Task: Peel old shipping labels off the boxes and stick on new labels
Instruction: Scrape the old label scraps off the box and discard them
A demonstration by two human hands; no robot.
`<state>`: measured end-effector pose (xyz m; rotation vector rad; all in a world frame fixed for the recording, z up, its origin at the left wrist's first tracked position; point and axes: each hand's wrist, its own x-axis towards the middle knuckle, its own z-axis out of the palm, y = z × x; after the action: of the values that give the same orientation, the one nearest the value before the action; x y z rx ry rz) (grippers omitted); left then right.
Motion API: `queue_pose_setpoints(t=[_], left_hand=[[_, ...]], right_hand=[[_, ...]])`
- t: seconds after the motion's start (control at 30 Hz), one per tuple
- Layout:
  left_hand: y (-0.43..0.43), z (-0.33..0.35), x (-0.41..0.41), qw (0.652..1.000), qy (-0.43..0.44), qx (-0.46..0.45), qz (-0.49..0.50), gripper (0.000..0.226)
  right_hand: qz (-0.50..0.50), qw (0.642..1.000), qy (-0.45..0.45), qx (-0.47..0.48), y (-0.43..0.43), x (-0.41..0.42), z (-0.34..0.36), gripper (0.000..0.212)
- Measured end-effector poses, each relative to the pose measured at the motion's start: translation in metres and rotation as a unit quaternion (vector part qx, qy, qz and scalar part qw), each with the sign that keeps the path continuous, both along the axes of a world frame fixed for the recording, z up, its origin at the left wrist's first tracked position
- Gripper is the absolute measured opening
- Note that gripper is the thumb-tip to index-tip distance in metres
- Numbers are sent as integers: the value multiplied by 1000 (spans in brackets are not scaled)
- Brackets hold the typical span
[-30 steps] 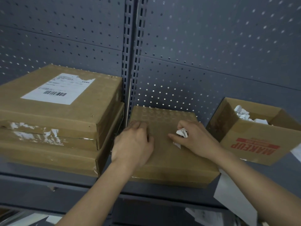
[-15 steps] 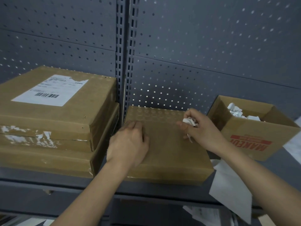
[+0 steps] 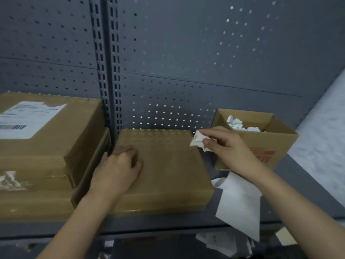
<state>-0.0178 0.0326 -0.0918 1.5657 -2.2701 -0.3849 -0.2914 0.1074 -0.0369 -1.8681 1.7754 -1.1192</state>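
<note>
The crumpled label is up off the cardboard, a white wad pinched between the thumb and fingertips of the right hand. That hand hangs over the far right corner of the flat box. Its knuckles are up, its wrist is raised, and the forearm runs in from the lower right. Right behind it sits the open carton, red print on its front, and more white scraps are heaped inside.

Over to the left hand: it lies palm down on the flat box's plain brown top, near the left edge. The fingers are together and only gently bent, pressing on the cardboard and holding nothing. The thumb sits out at the box's left edge, and the arm comes up from the bottom of the view.

The flat box lies on the grey shelf, close against a stack of two boxes. The top box carries a white shipping label with a barcode. The lower box shows torn white residue along its upper face.

A white sheet droops over the shelf's front edge, below the right forearm. Behind everything stands the grey pegboard, split by a slotted upright.
</note>
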Motion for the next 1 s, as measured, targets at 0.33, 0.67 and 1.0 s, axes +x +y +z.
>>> queue_pose_setpoints(t=[0.33, 0.67, 1.0], left_hand=[[23, 20, -68, 998, 44, -33, -36, 23], [67, 3, -216, 974, -6, -43, -221, 25], [63, -10, -271, 982, -37, 130, -134, 41]], right_hand=[[-188, 975, 39, -115, 26, -97, 35, 42], [-246, 960, 24, -129, 15, -171, 37, 4], [-183, 970, 154, -39, -10, -195, 27, 13]])
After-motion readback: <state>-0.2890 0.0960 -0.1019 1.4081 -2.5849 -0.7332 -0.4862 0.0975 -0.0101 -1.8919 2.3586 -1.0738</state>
